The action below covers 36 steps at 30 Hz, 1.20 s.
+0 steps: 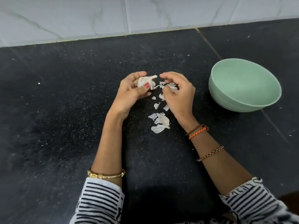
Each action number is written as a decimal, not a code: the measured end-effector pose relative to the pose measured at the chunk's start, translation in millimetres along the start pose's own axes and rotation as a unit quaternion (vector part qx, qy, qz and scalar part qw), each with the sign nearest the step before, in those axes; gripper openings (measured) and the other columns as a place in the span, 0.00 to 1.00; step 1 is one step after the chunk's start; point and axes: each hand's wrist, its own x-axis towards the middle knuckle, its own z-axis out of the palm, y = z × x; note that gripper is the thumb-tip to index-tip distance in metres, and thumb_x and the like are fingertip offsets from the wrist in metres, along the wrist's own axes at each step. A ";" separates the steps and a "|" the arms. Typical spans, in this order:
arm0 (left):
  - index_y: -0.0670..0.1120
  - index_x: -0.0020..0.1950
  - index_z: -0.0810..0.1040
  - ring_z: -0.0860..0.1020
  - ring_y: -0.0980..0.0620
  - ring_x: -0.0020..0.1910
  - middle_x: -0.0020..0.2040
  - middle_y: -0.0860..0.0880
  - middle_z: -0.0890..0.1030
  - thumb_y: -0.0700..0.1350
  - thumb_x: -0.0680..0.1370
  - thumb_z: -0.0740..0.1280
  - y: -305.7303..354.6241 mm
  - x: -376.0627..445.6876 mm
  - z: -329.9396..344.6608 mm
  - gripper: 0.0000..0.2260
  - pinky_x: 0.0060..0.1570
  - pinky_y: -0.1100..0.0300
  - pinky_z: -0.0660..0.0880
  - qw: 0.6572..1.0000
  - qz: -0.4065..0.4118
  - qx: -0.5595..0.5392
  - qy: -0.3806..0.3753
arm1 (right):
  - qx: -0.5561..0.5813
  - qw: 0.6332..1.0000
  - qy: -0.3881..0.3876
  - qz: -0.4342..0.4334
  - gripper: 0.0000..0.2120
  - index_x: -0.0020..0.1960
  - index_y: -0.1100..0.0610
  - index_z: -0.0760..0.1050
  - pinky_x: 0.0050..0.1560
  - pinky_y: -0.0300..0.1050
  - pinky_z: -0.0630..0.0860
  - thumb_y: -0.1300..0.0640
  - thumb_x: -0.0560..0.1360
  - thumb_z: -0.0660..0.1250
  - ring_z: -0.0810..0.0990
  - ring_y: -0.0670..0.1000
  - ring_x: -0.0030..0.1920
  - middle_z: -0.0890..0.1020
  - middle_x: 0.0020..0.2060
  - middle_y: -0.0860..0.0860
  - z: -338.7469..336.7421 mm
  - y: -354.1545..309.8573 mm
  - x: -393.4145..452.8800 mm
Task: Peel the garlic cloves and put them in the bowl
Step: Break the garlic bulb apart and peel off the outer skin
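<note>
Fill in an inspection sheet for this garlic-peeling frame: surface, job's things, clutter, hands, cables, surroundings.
Surface: dark speckled counter, dotted with small white flecks.
Job's things: garlic partly skinned, held above the counter; green bowl to the right, no cloves visible inside.
Clutter: loose garlic skins scattered on the counter between the wrists.
Hands: left hand grips the garlic, thumb pressed on it; right hand pinches a strip of skin beside the garlic.
Cables: nothing seen.
Surroundings: white marbled wall tiles behind the counter; striped sleeves and bracelets on both arms.
</note>
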 end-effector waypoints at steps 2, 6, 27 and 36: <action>0.45 0.54 0.74 0.78 0.60 0.39 0.42 0.52 0.81 0.32 0.76 0.64 -1.9 0.8 2.1 0.11 0.42 0.67 0.75 1.000 0.029 0.010 -0.007 | 0.032 0.999 0.019 0.003 0.12 0.49 0.58 0.81 0.39 0.48 0.80 0.67 0.70 0.63 0.76 0.43 0.37 0.77 0.45 0.41 0.4 -2.3 -3.6; 0.43 0.54 0.77 0.79 0.57 0.43 0.46 0.51 0.82 0.29 0.72 0.67 -6.5 1.1 7.8 0.14 0.45 0.66 0.76 0.996 0.083 -0.002 0.022 | 0.135 0.989 -0.011 0.068 0.08 0.53 0.58 0.79 0.31 0.36 0.76 0.62 0.76 0.63 0.79 0.45 0.36 0.79 0.43 0.52 0.4 -9.5 -5.0; 0.42 0.43 0.78 0.81 0.55 0.34 0.37 0.48 0.81 0.44 0.62 0.75 -12.8 0.2 20.3 0.13 0.37 0.63 0.79 0.991 0.109 0.035 0.062 | 0.239 0.959 -0.043 0.147 0.12 0.57 0.64 0.76 0.33 0.32 0.75 0.69 0.74 0.66 0.79 0.39 0.32 0.81 0.34 0.44 -3.9 -5.6 2.5; 0.42 0.41 0.80 0.81 0.52 0.37 0.36 0.52 0.83 0.37 0.63 0.77 -17.0 0.9 20.4 0.10 0.43 0.56 0.80 0.986 0.137 0.050 0.087 | 0.231 0.962 -0.038 0.143 0.09 0.48 0.58 0.78 0.36 0.31 0.75 0.70 0.74 0.65 0.80 0.38 0.35 0.80 0.36 0.47 -4.3 -7.9 3.2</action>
